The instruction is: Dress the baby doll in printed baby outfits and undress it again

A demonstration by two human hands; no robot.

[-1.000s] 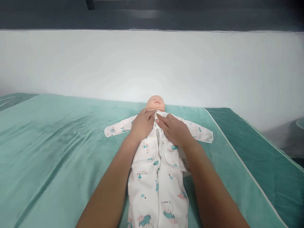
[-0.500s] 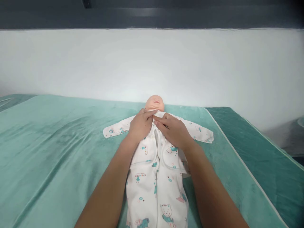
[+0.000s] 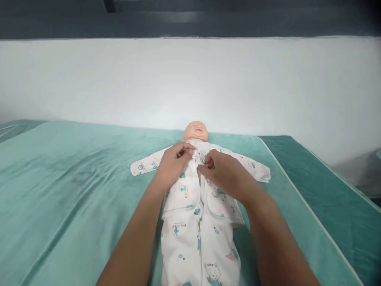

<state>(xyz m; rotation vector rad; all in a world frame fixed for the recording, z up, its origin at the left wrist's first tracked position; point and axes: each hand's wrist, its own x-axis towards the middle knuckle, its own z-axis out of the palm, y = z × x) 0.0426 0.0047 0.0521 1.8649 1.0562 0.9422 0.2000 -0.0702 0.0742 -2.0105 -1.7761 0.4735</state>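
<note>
Right hand point(image 3: 226, 171) parted from left hand point(image 3: 174, 165), gap at jacket edges point(image 3: 198, 186).

The bottom edge is cutting off the doll's point(image 3: 195, 131) trousers point(image 3: 181, 254), and both forearms point(image 3: 131, 238) are running out of view there too. Up top, the left hand point(image 3: 179, 157) is covering part of the jacket point(image 3: 181, 198), while the right hand point(image 3: 218, 169) is curling its fingertips out of sight, so any grip is going unseen. Tiny print point(image 3: 179, 226) is blurring, and a pale shape point(image 3: 378, 153) is hugging the right edge, cropped and unidentifiable.
</note>
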